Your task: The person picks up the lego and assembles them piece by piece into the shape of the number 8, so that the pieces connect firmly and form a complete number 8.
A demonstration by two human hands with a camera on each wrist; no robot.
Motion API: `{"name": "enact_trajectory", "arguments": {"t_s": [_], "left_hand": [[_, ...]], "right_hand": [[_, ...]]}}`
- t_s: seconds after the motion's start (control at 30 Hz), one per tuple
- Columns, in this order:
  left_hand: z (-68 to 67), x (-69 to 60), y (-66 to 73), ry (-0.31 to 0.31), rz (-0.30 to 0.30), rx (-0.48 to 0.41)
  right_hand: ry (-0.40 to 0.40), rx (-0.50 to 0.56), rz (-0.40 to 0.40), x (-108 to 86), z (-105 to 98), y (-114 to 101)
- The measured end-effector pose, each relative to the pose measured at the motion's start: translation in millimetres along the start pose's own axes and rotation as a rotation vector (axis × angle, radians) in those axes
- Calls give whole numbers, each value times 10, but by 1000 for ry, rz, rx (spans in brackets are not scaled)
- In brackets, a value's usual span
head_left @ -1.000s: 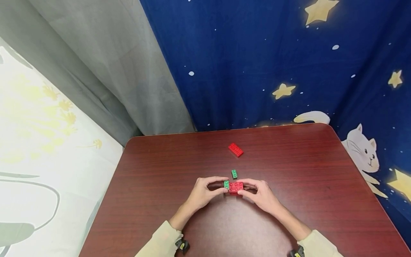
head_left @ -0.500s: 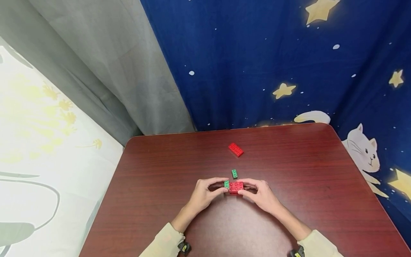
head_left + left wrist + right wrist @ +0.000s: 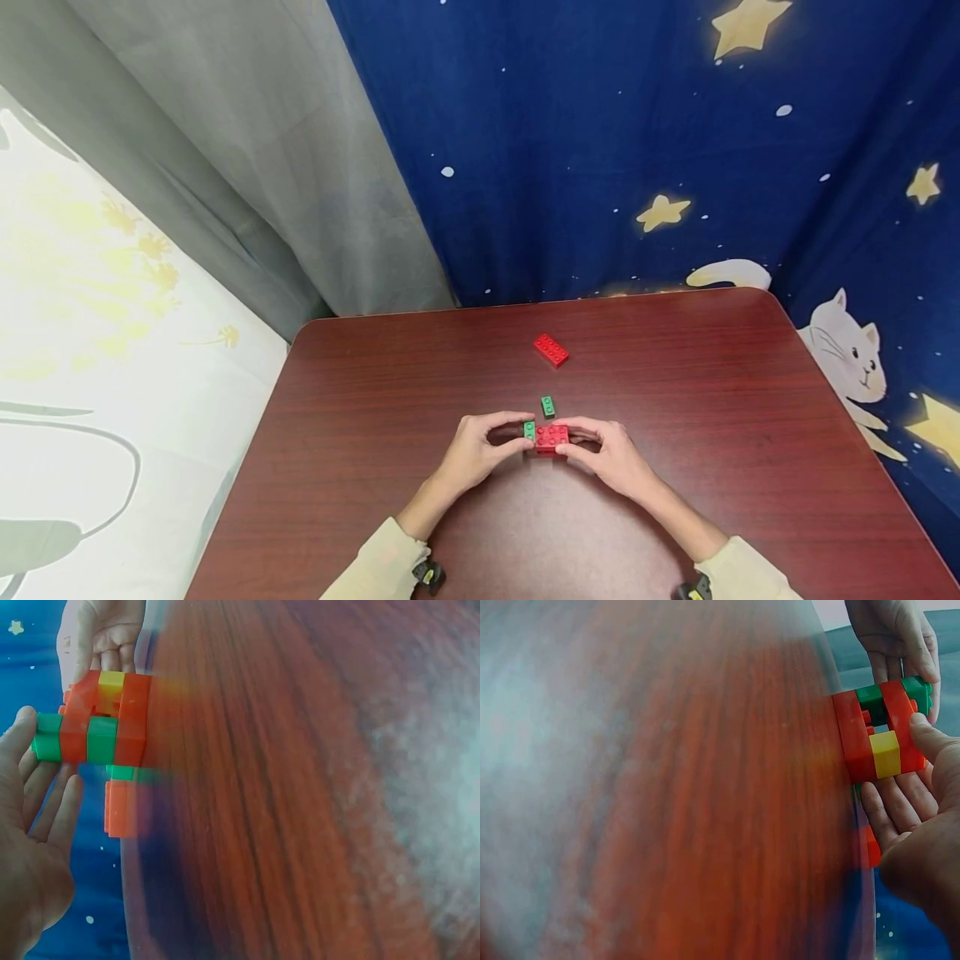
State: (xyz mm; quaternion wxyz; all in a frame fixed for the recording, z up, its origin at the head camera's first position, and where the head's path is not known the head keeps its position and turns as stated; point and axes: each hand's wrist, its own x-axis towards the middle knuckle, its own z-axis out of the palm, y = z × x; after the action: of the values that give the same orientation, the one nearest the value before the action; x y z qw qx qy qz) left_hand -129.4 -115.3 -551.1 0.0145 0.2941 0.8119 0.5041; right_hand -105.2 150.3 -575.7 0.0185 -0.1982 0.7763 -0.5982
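Note:
My left hand [image 3: 474, 450] pinches a small green brick [image 3: 529, 431] between thumb and fingers. That brick touches the top of the upper red brick [image 3: 75, 727] at the left end of a small stack. From the other side, my right hand [image 3: 613, 460] grips the right end of this red brick. Below it, the left wrist view shows a second green brick [image 3: 102, 740] and a yellow brick [image 3: 885, 754], with a gap between them. A lower red brick [image 3: 133, 720] forms the base on the table. The fingers partly cover the stack's far side.
Just behind the stack lies a loose green brick [image 3: 547, 407]. Farther back is a loose red brick [image 3: 551, 350], set at a slant. The dark red wooden table [image 3: 375, 392] reaches back to grey and blue star-patterned curtains [image 3: 585, 150].

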Motion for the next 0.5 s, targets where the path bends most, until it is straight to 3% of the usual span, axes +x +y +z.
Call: {"name": "enact_trajectory", "arguments": {"t_s": [0.13,0.5], "left_hand": [[14,-5,15,17,-2,25],[65,-25,-21,46,22,-21]], "right_hand": [[0,-1,7,-4,2,1],[1,-2,2,-1,-3,26]]}}
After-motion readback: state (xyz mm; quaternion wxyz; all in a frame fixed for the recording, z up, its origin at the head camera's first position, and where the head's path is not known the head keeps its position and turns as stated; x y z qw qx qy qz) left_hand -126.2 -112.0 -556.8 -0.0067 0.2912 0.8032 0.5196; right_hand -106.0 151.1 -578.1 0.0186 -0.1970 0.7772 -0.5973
